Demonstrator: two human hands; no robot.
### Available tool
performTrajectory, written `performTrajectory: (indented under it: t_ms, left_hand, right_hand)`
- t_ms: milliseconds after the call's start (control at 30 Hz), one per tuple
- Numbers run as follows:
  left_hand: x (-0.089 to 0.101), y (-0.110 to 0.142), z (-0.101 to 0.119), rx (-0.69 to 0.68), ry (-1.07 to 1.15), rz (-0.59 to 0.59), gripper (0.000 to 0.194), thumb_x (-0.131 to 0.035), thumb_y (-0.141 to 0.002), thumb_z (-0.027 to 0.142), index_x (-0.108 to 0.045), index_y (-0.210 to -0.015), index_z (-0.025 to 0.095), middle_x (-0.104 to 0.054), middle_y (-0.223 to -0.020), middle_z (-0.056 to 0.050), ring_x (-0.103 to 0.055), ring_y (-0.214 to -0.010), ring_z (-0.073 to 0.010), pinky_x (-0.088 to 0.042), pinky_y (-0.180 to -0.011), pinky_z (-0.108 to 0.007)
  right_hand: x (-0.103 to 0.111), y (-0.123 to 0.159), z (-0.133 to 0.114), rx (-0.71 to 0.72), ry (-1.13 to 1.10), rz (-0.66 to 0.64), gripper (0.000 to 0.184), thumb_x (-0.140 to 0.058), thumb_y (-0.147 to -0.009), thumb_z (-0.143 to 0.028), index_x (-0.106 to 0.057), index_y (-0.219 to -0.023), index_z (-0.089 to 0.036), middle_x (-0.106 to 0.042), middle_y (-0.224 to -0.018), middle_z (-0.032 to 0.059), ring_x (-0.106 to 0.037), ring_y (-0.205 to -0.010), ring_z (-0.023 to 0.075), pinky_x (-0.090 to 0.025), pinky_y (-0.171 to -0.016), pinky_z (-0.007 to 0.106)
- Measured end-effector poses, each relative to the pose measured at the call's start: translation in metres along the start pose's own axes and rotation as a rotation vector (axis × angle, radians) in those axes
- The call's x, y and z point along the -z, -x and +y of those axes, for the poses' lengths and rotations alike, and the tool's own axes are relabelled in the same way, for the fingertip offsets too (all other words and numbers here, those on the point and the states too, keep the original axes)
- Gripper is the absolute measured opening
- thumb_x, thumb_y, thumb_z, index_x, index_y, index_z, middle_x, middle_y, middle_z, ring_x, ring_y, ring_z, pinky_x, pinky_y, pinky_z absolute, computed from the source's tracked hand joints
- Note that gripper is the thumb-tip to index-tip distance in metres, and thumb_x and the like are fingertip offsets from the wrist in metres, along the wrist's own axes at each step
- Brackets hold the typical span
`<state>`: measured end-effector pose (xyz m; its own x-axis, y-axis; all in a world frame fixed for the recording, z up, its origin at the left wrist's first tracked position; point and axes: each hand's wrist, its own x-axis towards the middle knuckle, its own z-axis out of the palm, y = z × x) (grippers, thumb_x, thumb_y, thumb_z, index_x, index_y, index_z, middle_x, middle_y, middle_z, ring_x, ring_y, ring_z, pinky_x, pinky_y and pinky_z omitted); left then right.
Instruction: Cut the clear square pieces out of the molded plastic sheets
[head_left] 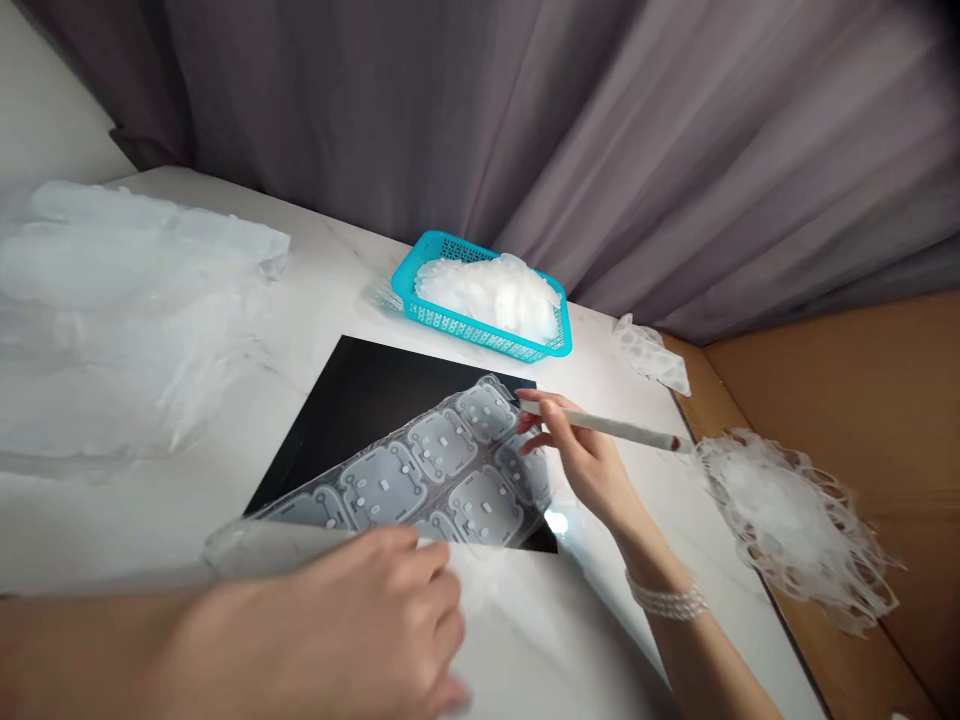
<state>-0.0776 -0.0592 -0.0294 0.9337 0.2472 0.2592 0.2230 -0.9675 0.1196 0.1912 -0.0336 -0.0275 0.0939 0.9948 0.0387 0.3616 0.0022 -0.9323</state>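
Observation:
A clear sheet of moulded translucent pieces [382,485], in rounded-square outlines, lies slanted across a black mat [315,400]. My right hand [581,455] grips a slim white pen-shaped tool [622,428] between thumb and fingers. The tool's dark tip is at the sheet's far right corner; whether it touches cannot be told. My left hand [382,610] is in front of the sheet's near edge, blurred, with its fingers curled in. Its fingertips are mostly hidden, so what they hold, if anything, does not show.
Behind the mat stands a turquoise basket [487,340] heaped with translucent pieces. Stacked clear sheets [135,300] cover the table's left side. Cut-out scraps [795,530] lie over a cardboard box [847,400] at right, and a small perforated scrap [652,355] lies at the back.

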Motion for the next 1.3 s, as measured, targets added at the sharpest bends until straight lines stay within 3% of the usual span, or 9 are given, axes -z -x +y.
performTrajectory:
  t_ms: [67, 133, 200, 300, 633, 933, 1300]
  left_hand:
    - [-0.010, -0.028, -0.023, 0.047, -0.081, 0.001, 0.026, -0.050, -0.096, 0.038, -0.067, -0.093, 0.019, -0.072, -0.092, -0.006, -0.066, -0.088, -0.0211, -0.051, -0.077, -0.033]
    - [-0.026, -0.045, -0.046, 0.135, -0.244, 0.013, 0.038, -0.042, -0.100, 0.034, -0.062, -0.119, 0.008, -0.066, -0.123, -0.019, -0.060, -0.117, -0.0309, -0.048, -0.094, -0.041]
    - [-0.043, -0.049, -0.061, 0.181, -0.291, -0.016, 0.045, -0.038, -0.102, 0.034, -0.054, -0.132, 0.005, -0.056, -0.137, -0.024, -0.052, -0.129, -0.0353, -0.044, -0.101, -0.044]
    - [-0.056, -0.043, -0.069, 0.198, -0.260, -0.049, 0.051, -0.037, -0.101, 0.039, -0.047, -0.141, 0.009, -0.049, -0.146, -0.024, -0.046, -0.135, -0.0367, -0.041, -0.104, -0.046]
    - [-0.047, -0.045, -0.068, 0.185, -0.233, -0.064, 0.048, -0.039, -0.100, 0.038, -0.049, -0.138, 0.011, -0.052, -0.142, -0.022, -0.049, -0.131, -0.0371, -0.042, -0.103, -0.047]
    - [-0.043, -0.044, -0.068, 0.181, -0.236, -0.076, 0.049, -0.039, -0.099, 0.039, -0.051, -0.136, 0.010, -0.054, -0.140, -0.022, -0.050, -0.129, -0.0370, -0.043, -0.101, -0.046]
    - [-0.041, -0.045, -0.069, 0.178, -0.192, -0.099, 0.048, -0.043, -0.098, 0.038, -0.052, -0.135, 0.009, -0.054, -0.138, -0.025, -0.050, -0.128, -0.0386, -0.044, -0.098, -0.047]
  right_hand:
    - [-0.013, -0.005, 0.004, 0.041, 0.060, -0.017, 0.035, -0.054, -0.095, -0.046, -0.068, -0.111, -0.018, -0.067, -0.088, 0.0063, -0.067, -0.078, 0.0194, -0.058, -0.071, 0.035]
    - [-0.023, -0.008, 0.010, 0.080, 0.117, -0.018, 0.030, -0.057, -0.094, -0.042, -0.069, -0.105, -0.017, -0.070, -0.086, 0.0065, -0.068, -0.076, 0.0194, -0.057, -0.070, 0.034]
    - [-0.030, -0.009, 0.016, 0.117, 0.193, 0.000, 0.027, -0.055, -0.095, -0.039, -0.070, -0.100, -0.017, -0.072, -0.087, 0.0073, -0.069, -0.076, 0.0200, -0.056, -0.068, 0.032]
    - [-0.037, -0.009, 0.023, 0.179, 0.299, 0.014, 0.024, -0.052, -0.097, -0.034, -0.070, -0.098, -0.018, -0.073, -0.092, 0.0081, -0.069, -0.079, 0.0202, -0.054, -0.064, 0.030]
    - [-0.044, -0.009, 0.020, 0.339, 0.394, -0.029, 0.017, -0.050, -0.097, -0.021, -0.067, -0.098, -0.018, -0.071, -0.091, 0.0055, -0.068, -0.084, 0.0174, -0.052, -0.075, 0.030]
    - [-0.047, -0.009, 0.020, 0.436, 0.507, -0.050, 0.016, -0.048, -0.097, -0.017, -0.064, -0.100, -0.017, -0.068, -0.089, 0.0072, -0.066, -0.080, 0.0185, -0.053, -0.073, 0.032]
    - [-0.039, 0.007, 0.015, 0.434, 0.568, -0.066, 0.017, -0.048, -0.097, -0.016, -0.064, -0.101, -0.019, -0.070, -0.091, 0.0078, -0.067, -0.081, 0.0185, -0.056, -0.072, 0.034]
